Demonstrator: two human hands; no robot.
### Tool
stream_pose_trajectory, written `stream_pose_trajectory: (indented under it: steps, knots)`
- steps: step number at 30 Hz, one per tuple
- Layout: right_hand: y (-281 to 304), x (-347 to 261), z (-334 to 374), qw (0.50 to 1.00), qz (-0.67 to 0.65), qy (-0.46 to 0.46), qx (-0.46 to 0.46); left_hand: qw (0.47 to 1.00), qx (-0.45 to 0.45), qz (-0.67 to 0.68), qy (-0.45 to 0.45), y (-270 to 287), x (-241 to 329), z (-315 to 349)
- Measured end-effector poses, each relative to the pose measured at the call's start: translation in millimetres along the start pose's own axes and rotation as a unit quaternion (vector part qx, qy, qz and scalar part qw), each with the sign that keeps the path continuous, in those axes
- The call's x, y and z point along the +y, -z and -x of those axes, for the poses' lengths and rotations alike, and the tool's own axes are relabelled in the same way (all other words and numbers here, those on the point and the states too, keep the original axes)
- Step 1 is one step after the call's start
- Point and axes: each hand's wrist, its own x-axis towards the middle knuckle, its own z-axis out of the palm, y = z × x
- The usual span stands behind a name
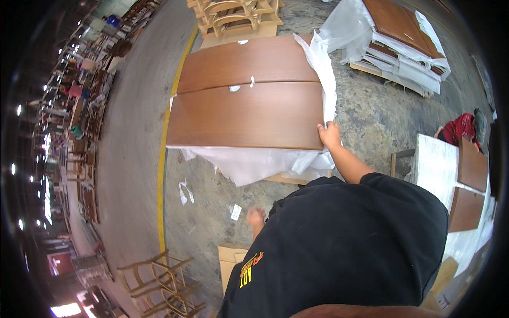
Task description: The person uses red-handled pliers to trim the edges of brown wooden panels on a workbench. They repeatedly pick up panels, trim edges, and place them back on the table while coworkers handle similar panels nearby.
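Observation:
Two brown wooden panels lie side by side on a low stack: a near panel (246, 116) and a far panel (249, 61). My right hand (331, 135) grips the near panel at its right edge, close to the front corner; the fingers underneath are hidden. White foam sheet (324, 69) bunches along the right side of the stack, just beyond that hand. More thin white wrapping (238, 161) hangs below the front edge. Low at my side, my left hand (256, 216) is away from the panels, smeared by motion, and nothing shows in it.
Curved wooden frames (236, 18) are piled behind the panels. Another wrapped panel stack (400, 50) stands far right. A person in red (461, 129) bends by a white-covered table (437, 159) at right. Paper scraps (236, 212) lie on the floor; wooden frames (161, 281) stand lower left.

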Motion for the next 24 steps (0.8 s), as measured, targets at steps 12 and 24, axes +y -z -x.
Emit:
stream_pose_trajectory:
  steps: [12, 24]
  knots:
    - [-18.9, -47.1, 58.3, 0.989, 0.079, -0.073, 0.103, 0.709, 0.265, -0.424, -0.498, -81.2, 513.3, -275.5]
    - [-68.9, -40.3, 43.7, 0.932, 0.183, -0.27, 0.158, 0.763, 0.113, -0.548, -0.324, -86.3, 565.1, -357.4]
